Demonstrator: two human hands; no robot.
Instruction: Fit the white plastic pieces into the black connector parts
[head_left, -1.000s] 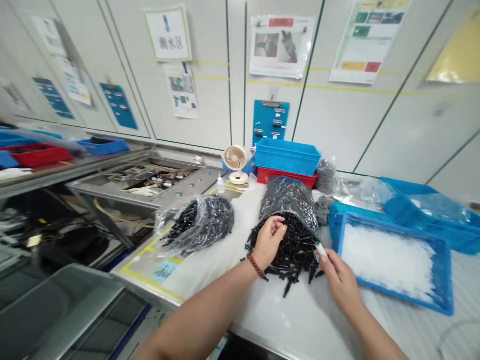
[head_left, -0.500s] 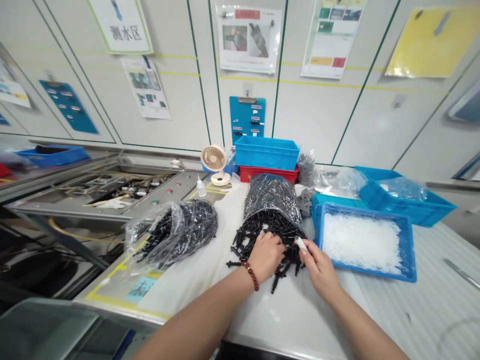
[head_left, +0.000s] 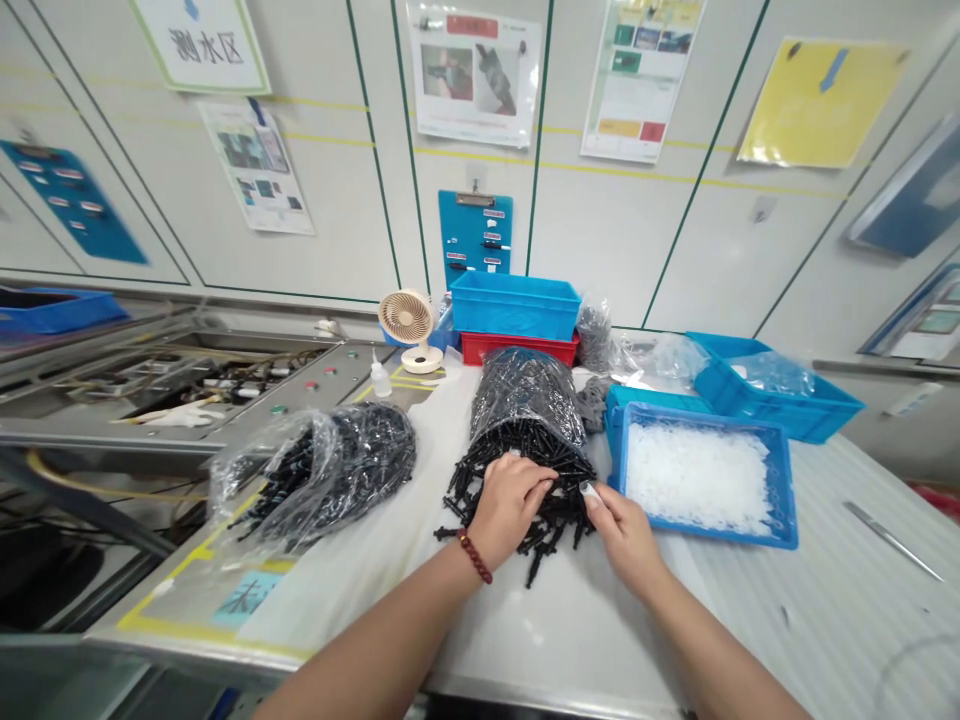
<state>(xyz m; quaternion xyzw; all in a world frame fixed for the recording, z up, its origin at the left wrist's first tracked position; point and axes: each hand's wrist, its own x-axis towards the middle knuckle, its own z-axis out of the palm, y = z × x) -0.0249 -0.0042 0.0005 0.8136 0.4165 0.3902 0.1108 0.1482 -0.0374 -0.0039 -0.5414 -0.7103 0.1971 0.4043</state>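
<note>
Your left hand (head_left: 510, 508) had dropped onto the heap since the earlier head-view frame, its curled fingers pressing the black plastic parts (head_left: 559, 525) spilling from their plastic bag (head_left: 525, 400). Your right hand's (head_left: 624, 538) fingers pinched a small white piece (head_left: 590, 492), just left of the blue tray (head_left: 784, 480).

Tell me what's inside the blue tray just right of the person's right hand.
The blue tray holds a layer of white translucent pieces spread across it. They cover the tray's floor, so the floor and anything beneath them cannot be seen.
</note>
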